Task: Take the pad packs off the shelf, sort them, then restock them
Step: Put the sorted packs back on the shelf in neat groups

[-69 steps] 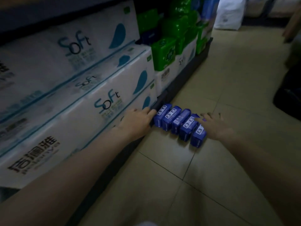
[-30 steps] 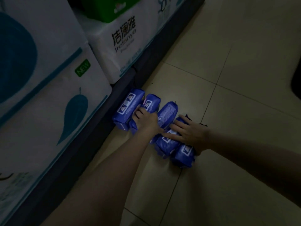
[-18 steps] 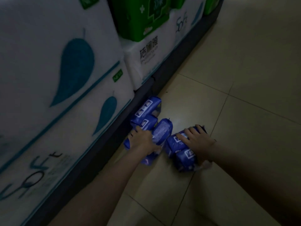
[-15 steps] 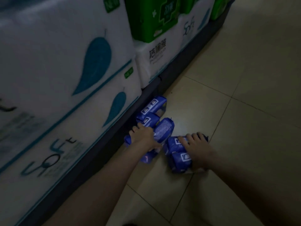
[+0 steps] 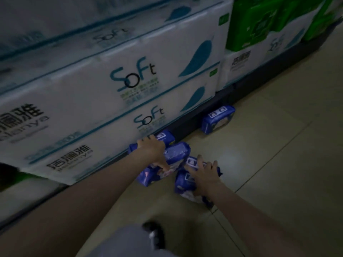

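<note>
Crouching by the low dark shelf base (image 5: 241, 93), with big white plastic-wrapped "Soft" tissue bales (image 5: 115, 86) filling the 9-to-12 o'clock side and green plastic packs (image 5: 259, 21) stacked at 1 o'clock. Beige tiled floor (image 5: 278, 164) carries the small blue plastic pad packs.

Main cluster sits mid-frame against the shelf base: left-side blue packs (image 5: 176, 153) under the left hand (image 5: 152, 151), whose grip looks clenched over them, thumb down at the near side. Right-side blue packs (image 5: 185, 180) lie just beside, at 4 o'clock from the left group; the right hand (image 5: 202, 175) lies on top with fingers spread, seemingly curling over the far edge, so likely grasping them, though blur makes it uncertain.

One stray blue pad pack (image 5: 218, 119) lies apart at 1 o'clock from both hands, touching the shelf base, long axis roughly parallel to the shelf front. Right hand is nearer to it; judged next: gather both bunches, then reach up-right for the stray.
</note>
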Motion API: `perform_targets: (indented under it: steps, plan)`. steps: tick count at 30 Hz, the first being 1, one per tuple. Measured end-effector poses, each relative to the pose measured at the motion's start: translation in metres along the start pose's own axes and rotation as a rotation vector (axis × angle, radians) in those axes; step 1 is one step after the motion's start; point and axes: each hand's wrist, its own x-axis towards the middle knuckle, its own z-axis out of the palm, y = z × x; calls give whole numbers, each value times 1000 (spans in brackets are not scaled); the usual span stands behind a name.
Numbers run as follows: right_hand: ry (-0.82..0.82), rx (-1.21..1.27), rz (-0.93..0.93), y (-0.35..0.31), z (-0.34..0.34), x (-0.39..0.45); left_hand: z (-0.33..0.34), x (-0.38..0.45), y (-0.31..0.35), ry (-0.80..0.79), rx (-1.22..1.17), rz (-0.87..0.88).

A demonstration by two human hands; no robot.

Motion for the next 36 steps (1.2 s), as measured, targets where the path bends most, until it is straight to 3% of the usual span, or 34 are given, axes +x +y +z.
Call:
perform_targets:
  steps: [7,11,16,19,22,25,27,32,36]
  plan:
    - [-17,51,6,-26,40,9,30,4,-32,-28,78,32]
    - [38,167,125,6,18,30,38,9,-43,13,26,78]
    - [-11,261,217,8,-4,44,44,9,-52,8,-52,110]
    - [3,568,211,7,-17,38,34,-2,-60,-16,-108,104]
    - [34,1051,29,22,-67,18,5,-25,-75,-137,-266,160]
    - [40,1290,-88,36,-140,-27,-44,-73,-92,-321,-505,245]
    - [29,1388,-164,45,-189,-63,-85,-114,-105,-361,-622,263]
    - [-6,1538,-319,64,-298,-156,-200,-225,-134,-236,-667,311]
    - [183,1618,-502,66,-368,-214,-268,-315,-145,-45,-700,318]
